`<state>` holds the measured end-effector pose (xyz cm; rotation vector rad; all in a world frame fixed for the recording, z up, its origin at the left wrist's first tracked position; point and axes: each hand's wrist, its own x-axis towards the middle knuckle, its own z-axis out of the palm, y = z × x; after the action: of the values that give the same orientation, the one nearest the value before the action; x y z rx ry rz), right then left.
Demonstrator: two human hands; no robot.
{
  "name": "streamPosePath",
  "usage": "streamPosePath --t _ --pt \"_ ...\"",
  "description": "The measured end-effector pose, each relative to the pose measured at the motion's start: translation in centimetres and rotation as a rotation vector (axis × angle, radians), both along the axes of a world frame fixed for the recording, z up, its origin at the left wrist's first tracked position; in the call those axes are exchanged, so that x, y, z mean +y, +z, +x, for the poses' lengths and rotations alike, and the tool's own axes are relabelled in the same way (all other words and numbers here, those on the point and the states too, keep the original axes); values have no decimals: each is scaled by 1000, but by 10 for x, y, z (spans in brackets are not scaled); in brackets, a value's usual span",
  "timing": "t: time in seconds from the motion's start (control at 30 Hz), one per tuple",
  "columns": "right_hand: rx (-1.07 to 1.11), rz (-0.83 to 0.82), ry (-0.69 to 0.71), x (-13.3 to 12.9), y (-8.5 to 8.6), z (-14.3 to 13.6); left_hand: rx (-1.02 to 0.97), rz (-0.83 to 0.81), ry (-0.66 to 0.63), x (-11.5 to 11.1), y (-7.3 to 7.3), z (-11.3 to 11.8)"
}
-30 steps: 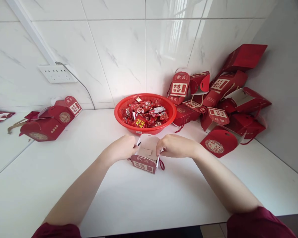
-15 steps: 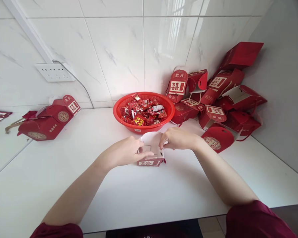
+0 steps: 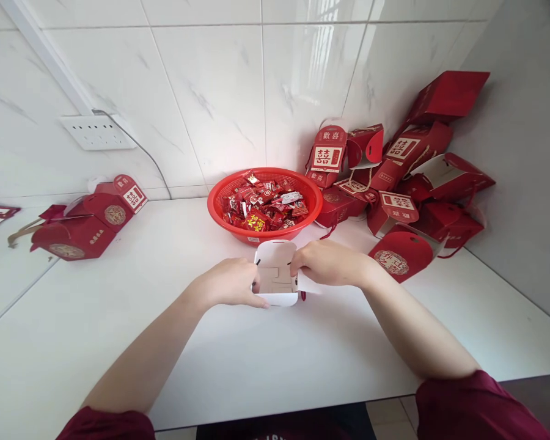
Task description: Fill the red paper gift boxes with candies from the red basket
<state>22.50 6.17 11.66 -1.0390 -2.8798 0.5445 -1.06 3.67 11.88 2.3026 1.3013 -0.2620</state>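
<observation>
A small paper gift box [image 3: 275, 276] stands on the white table in front of me, its lid flaps spread and its pale inside showing. On its left wall is my left hand [image 3: 231, 282], the fingers hooked over the edge and the thumb along the front flap. My right hand [image 3: 319, 263] grips the right wall, fingertips curled over the rim. No sweets show inside the box. Just behind it sits a red plastic basket [image 3: 217, 211] filled with red-wrapped sweets [image 3: 266, 205].
Red gift boxes [image 3: 396, 253] lie heaped at the right against the wall and grey panel. More red boxes [image 3: 85, 223] stand at the left, below a white socket strip [image 3: 98, 132] with a cable. The table's front edge runs close to my body.
The front flap has folded down toward me, so its white inner face now shows where the printed front was. Both hands stay at the box's sides; the left thumb has moved nearer.
</observation>
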Motion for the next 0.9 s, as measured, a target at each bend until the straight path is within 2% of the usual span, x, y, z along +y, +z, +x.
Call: streamPosePath --t 0.13,0.23,0.33,0.47,0.53,0.6,0.7,0.77,0.9 --pt "33 -75 149 -14 3 -8 -19 -79 33 4 2 6" --pt "-22 -29 147 -17 -2 -16 -43 -148 58 5 2 8" --pt "-39 20 159 -19 -5 -20 -38 -94 45 4 -3 7" --pt "96 -106 220 -21 -1 -20 -8 -66 -19 1 -9 5" --pt "200 -45 122 -21 1 -20 -7 -76 -48 -2 -8 6" --pt "240 145 -67 -20 -1 -22 -14 -71 -57 -4 -7 7" --pt "133 333 -244 -18 -8 -27 -33 -97 -26 -6 -7 8" --pt "-8 311 -262 -16 -15 -31 -42 -115 -12 -6 -10 9" --pt "-234 187 -205 -7 -24 -33 -8 -99 -35 -5 -16 12"
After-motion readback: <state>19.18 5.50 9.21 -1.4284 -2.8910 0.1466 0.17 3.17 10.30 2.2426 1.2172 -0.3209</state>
